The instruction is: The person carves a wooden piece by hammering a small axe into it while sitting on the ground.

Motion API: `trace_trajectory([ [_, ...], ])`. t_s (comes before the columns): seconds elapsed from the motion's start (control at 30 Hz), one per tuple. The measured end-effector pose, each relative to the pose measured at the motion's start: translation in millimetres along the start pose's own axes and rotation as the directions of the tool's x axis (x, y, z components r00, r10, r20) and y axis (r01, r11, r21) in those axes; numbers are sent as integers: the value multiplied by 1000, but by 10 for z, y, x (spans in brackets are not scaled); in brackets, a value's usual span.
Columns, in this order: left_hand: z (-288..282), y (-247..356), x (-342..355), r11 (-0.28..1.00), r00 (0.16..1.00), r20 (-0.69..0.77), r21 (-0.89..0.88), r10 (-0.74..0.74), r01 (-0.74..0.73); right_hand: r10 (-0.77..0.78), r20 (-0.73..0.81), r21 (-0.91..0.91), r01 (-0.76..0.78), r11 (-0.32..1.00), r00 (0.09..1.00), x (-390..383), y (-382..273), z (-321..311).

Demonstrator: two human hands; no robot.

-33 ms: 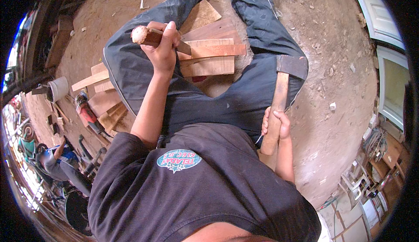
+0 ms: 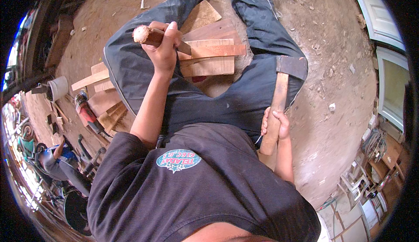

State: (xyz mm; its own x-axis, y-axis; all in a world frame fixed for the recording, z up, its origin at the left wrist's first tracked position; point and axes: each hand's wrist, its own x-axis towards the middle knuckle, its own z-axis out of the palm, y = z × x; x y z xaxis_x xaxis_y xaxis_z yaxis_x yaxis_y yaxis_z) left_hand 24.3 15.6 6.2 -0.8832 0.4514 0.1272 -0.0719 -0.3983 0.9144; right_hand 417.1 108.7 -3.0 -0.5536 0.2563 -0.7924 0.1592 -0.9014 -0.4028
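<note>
My left hand (image 2: 162, 52) is closed around a wooden stick (image 2: 148, 36), raised above my left thigh. Its rough, pale cut end points up toward me. The stick's lower end hangs over several flat boards (image 2: 209, 66) on the ground between my legs; whether it touches them cannot be told. At my right side, my right hand (image 2: 278, 123) grips a hatchet (image 2: 281, 89) by its thick wooden handle. The dark metal head (image 2: 292, 66) lies against my right thigh, near the knee.
Left of my leg, a red and black angle grinder (image 2: 86, 111) lies beside wood offcuts (image 2: 104, 100). A white bucket (image 2: 58, 88) is farther left, and a person (image 2: 61, 163) shows among clutter. Light panels (image 2: 377, 15) and a coil of wire (image 2: 374, 145) border the right.
</note>
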Motion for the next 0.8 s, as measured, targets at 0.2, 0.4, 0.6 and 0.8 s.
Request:
trace_trajectory([
  [0.2,53,-97,-13,879,960,173,392,220,-272,-166,-208,-365,81,928,964,17,85,261],
  [0.4,400,-117,124,914,954,250,327,162,-241,-134,-61,-526,82,846,989,-125,-266,726],
  [0.6,341,-136,211,929,982,164,342,90,-142,-385,184,-696,396,599,905,-614,-1265,1927],
  [0.8,306,-226,255,926,986,128,348,105,-144,-629,481,-574,762,302,611,-1131,-1796,3008],
])
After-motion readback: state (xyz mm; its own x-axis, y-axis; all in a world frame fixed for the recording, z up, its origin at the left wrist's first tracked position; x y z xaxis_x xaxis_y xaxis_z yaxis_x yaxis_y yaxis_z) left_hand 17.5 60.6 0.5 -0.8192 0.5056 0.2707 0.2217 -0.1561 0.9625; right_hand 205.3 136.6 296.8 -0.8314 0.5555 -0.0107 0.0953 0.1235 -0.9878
